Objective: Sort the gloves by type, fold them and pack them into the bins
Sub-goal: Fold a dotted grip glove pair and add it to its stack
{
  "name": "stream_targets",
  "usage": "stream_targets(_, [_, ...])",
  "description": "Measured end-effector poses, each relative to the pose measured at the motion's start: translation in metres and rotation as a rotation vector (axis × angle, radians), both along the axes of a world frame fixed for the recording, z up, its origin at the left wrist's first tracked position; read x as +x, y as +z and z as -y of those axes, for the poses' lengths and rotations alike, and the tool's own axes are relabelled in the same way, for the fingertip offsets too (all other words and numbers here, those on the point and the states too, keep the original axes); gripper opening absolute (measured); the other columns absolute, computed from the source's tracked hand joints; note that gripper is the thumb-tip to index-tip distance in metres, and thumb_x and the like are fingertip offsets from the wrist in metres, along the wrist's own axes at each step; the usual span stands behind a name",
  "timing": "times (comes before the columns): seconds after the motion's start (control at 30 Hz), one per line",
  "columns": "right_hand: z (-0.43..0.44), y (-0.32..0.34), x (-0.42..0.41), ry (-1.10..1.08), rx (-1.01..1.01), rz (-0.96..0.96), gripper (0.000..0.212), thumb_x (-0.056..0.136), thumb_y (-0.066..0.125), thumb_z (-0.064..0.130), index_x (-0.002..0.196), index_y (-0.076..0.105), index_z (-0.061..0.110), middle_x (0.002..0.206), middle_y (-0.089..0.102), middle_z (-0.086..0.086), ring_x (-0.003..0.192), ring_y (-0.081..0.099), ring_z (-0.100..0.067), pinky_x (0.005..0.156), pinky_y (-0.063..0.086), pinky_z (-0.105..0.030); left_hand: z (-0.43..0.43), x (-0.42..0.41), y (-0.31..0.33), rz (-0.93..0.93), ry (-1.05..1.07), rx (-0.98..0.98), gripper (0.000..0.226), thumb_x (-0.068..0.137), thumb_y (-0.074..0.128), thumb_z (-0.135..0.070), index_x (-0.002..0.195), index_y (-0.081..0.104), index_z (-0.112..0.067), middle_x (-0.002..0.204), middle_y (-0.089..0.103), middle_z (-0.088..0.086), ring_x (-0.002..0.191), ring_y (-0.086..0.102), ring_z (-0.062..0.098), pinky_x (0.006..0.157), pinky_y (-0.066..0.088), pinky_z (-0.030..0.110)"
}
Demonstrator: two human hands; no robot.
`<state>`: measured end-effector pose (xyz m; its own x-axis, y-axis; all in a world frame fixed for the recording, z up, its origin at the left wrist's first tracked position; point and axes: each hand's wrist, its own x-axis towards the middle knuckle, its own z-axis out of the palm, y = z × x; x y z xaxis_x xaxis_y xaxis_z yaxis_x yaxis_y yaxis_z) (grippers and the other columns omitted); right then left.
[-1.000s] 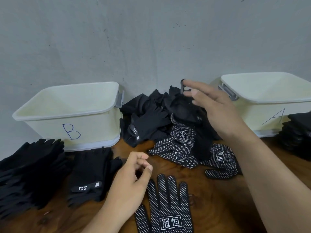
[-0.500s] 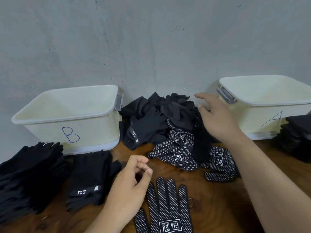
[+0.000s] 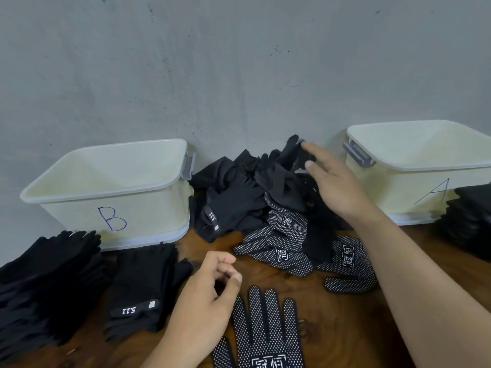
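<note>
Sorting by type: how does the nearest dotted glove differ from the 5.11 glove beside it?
The dotted glove has white dots and boxed characters; the 5.11 glove is plain with a label. The dotted glove lies alone; the 5.11 glove tops a stack. Both are black.

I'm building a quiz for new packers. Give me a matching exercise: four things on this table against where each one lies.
Things:
1 bin B
2 bin A
3 flat dotted glove
4 folded 5.11 gloves

Places:
a right of the loose heap
b nearest the camera, beside the left hand
c directly in front of bin B
d left of the loose heap

Pairs: 1-d, 2-a, 3-b, 4-c
</note>
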<state>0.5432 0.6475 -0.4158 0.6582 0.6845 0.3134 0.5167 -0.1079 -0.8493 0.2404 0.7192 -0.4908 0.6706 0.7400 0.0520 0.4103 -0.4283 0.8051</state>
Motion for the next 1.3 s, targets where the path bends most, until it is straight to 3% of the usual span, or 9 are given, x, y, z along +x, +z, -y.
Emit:
stream_targets(0.07, [0.007, 0.019, -0.009, 0.010, 0.093, 0.049, 0.045, 0.112, 0.049, 0.014, 0.152, 0.055, 0.033, 0.150, 0.052, 0.026, 0.119, 0.048, 0.029, 0.099, 0.030, 0.006, 0.000, 0.001, 0.001, 0.003, 0.003, -0.002, 0.021, 0.101, 0.065, -0.038, 0.118, 0.054, -0.044, 0.113, 0.063, -0.030, 0.107, 0.060, -0.002, 0.085, 0.049, 0.025])
stream_targets(0.23, [0.018, 0.044, -0.023, -0.007, 0.111, 0.361, 0.038, 0.111, 0.054, 0.024, 0.146, 0.063, 0.035, 0.142, 0.058, 0.025, 0.139, 0.047, 0.002, 0.116, 0.031, -0.016, 0.000, 0.002, 0.001, 0.013, 0.002, -0.012, 0.020, 0.103, 0.063, -0.038, 0.119, 0.053, -0.044, 0.113, 0.063, -0.030, 0.106, 0.060, -0.002, 0.084, 0.048, 0.024])
stream_targets(0.4, [0.038, 0.067, -0.054, 0.226, -0.064, 0.290, 0.019, 0.104, 0.066, 0.038, 0.092, 0.080, 0.033, 0.094, 0.078, 0.010, 0.093, 0.071, -0.010, 0.093, 0.051, -0.033, -0.001, 0.001, 0.003, 0.051, 0.029, -0.048, 0.010, 0.106, 0.054, -0.044, 0.115, 0.054, -0.049, 0.111, 0.067, -0.030, 0.109, 0.060, -0.009, 0.090, 0.043, 0.017])
stream_targets(0.57, [0.037, 0.066, -0.064, 0.414, -0.226, 0.203, 0.032, 0.107, 0.059, 0.037, 0.084, 0.070, 0.019, 0.072, 0.077, -0.001, 0.074, 0.071, -0.028, 0.085, 0.058, -0.049, 0.001, -0.002, 0.006, 0.058, 0.017, -0.042, 0.012, 0.109, 0.045, -0.045, 0.113, 0.056, -0.047, 0.108, 0.068, -0.031, 0.105, 0.063, -0.007, 0.086, 0.042, 0.016])
stream_targets(0.8, [0.031, 0.055, -0.063, 0.599, -0.475, 0.272, 0.006, 0.099, 0.073, 0.032, 0.099, 0.078, 0.030, 0.089, 0.080, 0.011, 0.085, 0.074, -0.012, 0.086, 0.057, -0.037, 0.003, -0.002, 0.005, 0.022, -0.003, -0.002, 0.009, 0.106, 0.051, -0.042, 0.111, 0.057, -0.046, 0.110, 0.069, -0.028, 0.107, 0.061, -0.010, 0.086, 0.040, 0.010])
stream_targets(0.93, [0.020, 0.039, -0.083, 0.749, -0.685, 0.392, 0.031, 0.095, 0.080, 0.029, 0.121, 0.074, 0.044, 0.115, 0.074, 0.024, 0.104, 0.067, 0.002, 0.092, 0.051, -0.019, 0.004, -0.001, 0.004, 0.025, -0.006, 0.016, 0.009, 0.108, 0.053, -0.037, 0.111, 0.058, -0.044, 0.107, 0.070, -0.027, 0.105, 0.061, -0.009, 0.084, 0.040, 0.009])
stream_targets(1.03, [0.010, 0.023, -0.098, 0.828, -0.804, 0.589, 0.038, 0.091, 0.082, 0.033, 0.122, 0.070, 0.052, 0.134, 0.061, 0.027, 0.123, 0.056, -0.003, 0.109, 0.045, -0.032, 0.004, -0.001, 0.004, 0.058, -0.005, 0.022, 0.012, 0.109, 0.052, -0.032, 0.112, 0.060, -0.042, 0.105, 0.070, -0.023, 0.104, 0.063, -0.006, 0.086, 0.043, 0.014])
stream_targets(1.17, [0.005, 0.012, -0.106, 0.799, -0.931, 0.734, 0.016, 0.086, 0.082, 0.046, 0.101, 0.075, 0.049, 0.113, 0.069, 0.021, 0.112, 0.060, -0.009, 0.106, 0.046, -0.041, 0.003, 0.000, 0.001, 0.103, 0.019, 0.021, 0.016, 0.109, 0.051, -0.030, 0.113, 0.059, -0.043, 0.105, 0.070, -0.027, 0.102, 0.065, -0.005, 0.086, 0.044, 0.017])
stream_targets(1.3, [0.013, 0.034, -0.106, 0.813, -0.681, 0.565, 0.015, 0.098, 0.069, 0.047, 0.094, 0.078, 0.036, 0.101, 0.077, 0.016, 0.098, 0.070, -0.007, 0.099, 0.053, -0.045, 0.005, -0.001, 0.001, 0.242, 0.010, 0.081, 0.022, 0.109, 0.052, -0.020, 0.113, 0.063, -0.039, 0.105, 0.070, -0.023, 0.105, 0.066, 0.000, 0.090, 0.048, 0.021])
